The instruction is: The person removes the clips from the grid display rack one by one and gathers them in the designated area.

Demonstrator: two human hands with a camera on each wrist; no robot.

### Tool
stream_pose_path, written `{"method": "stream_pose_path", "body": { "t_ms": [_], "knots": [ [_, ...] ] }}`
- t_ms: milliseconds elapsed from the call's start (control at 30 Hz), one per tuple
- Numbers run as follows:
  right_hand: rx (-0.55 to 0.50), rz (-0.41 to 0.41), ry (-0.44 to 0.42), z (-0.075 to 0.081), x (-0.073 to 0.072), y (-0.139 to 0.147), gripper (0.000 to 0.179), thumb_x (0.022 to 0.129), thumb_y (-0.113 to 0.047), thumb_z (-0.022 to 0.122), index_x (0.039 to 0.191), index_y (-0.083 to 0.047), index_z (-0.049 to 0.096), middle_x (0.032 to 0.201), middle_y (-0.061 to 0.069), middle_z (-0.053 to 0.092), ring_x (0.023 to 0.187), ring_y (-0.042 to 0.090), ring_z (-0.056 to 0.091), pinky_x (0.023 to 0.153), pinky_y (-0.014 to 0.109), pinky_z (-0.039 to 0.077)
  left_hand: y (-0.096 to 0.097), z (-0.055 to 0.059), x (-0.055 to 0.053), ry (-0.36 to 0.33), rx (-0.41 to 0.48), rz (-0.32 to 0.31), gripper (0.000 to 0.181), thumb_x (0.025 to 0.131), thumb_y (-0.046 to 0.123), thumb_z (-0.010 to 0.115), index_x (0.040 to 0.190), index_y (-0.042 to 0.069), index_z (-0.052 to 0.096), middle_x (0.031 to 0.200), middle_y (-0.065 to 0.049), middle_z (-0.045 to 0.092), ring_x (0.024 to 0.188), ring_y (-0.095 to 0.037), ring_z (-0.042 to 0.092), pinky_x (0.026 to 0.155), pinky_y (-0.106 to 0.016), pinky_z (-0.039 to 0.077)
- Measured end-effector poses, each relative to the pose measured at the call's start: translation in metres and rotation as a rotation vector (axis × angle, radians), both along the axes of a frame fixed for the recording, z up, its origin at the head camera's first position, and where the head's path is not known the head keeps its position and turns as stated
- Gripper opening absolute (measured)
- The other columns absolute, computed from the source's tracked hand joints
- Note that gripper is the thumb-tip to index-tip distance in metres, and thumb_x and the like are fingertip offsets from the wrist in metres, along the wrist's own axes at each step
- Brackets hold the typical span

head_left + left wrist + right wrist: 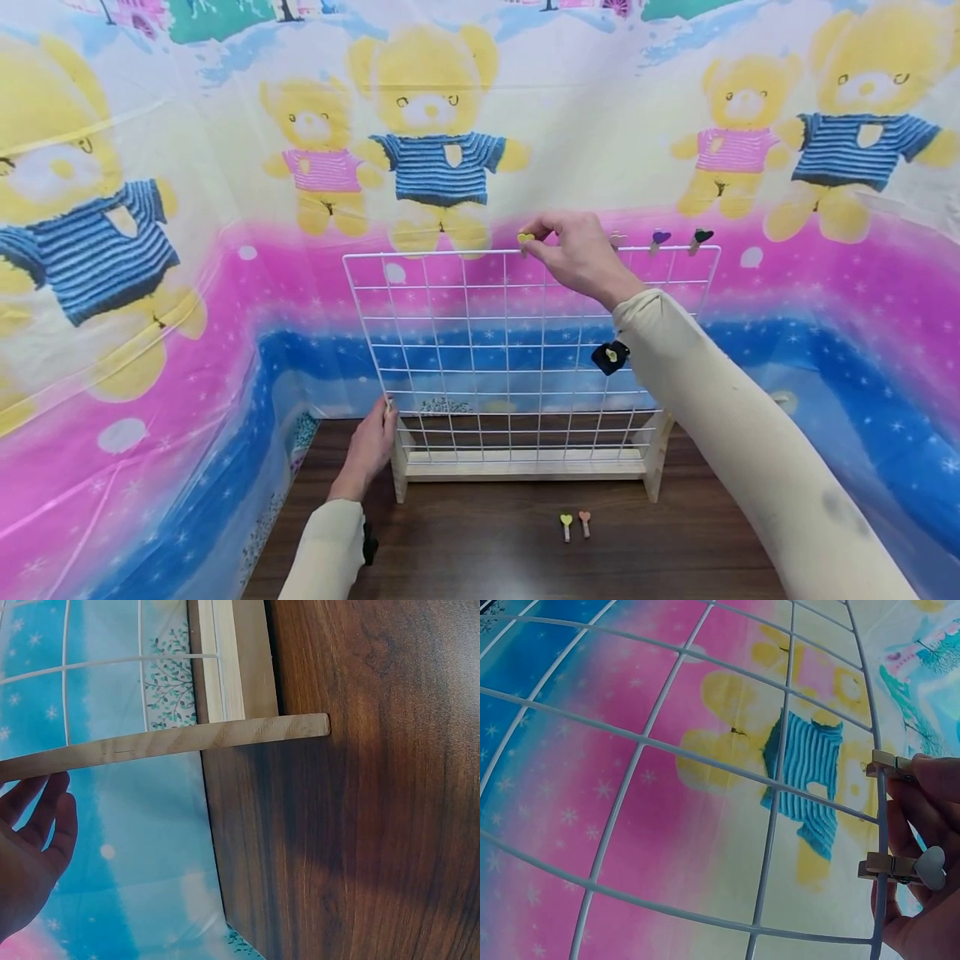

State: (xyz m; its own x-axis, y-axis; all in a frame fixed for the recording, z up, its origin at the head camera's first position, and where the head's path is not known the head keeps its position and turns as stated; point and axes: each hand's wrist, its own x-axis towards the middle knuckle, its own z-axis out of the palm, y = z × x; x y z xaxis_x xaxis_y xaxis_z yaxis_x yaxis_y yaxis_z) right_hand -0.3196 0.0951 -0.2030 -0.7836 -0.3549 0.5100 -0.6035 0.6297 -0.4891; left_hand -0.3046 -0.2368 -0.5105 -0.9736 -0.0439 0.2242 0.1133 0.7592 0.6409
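Note:
My right hand (573, 250) pinches a clothespin with a yellow heart (526, 239) at the top wire of a white wire grid (506, 344). In the right wrist view, that wooden clothespin (889, 764) straddles the edge wire, its heart hidden by my thumb. Beside it, a clothespin with a white heart (930, 868) is clipped to the same wire, close to my curled fingers. My left hand (367, 450) holds the left upright of the wooden stand (525, 477) under the grid. The left wrist view shows the fingertips against this wooden upright (165, 741).
Purple-heart (660, 238) and dark-heart (702, 237) clothespins are clipped farther right on the top wire. Two clothespins, one with a yellow-green heart (566, 521) and one with an orange heart (585, 518), lie on the brown table (480, 542). A bear-printed cloth (247, 333) hangs behind.

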Motion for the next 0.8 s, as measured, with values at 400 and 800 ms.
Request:
{"method": "stream_pose_path", "body": {
  "t_ms": [400, 800],
  "knots": [
    [-0.080, 0.045, 0.089, 0.003, 0.007, 0.004, 0.016, 0.092, -0.016, 0.064, 0.105, -0.008, 0.068, 0.101, 0.002, 0.064, 0.099, 0.017, 0.055, 0.086, 0.037, 0.046, 0.000, 0.000, 0.001, -0.017, 0.012, 0.000, 0.048, 0.104, 0.028, 0.034, 0.147, 0.006, 0.030, 0.126, -0.022, 0.053, 0.110, -0.037, 0.053, 0.086, -0.052, 0.041],
    [-0.075, 0.186, 0.298, 0.000, 0.037, 0.015, 0.019, 0.089, -0.012, 0.068, 0.106, -0.006, 0.071, 0.094, 0.001, 0.068, 0.087, 0.013, 0.055, 0.074, 0.033, 0.047, 0.001, 0.000, 0.000, -0.015, 0.022, -0.013, 0.046, 0.105, 0.026, 0.033, 0.146, 0.006, 0.030, 0.120, -0.021, 0.055, 0.108, -0.036, 0.054, 0.084, -0.051, 0.042]
  ]
}}
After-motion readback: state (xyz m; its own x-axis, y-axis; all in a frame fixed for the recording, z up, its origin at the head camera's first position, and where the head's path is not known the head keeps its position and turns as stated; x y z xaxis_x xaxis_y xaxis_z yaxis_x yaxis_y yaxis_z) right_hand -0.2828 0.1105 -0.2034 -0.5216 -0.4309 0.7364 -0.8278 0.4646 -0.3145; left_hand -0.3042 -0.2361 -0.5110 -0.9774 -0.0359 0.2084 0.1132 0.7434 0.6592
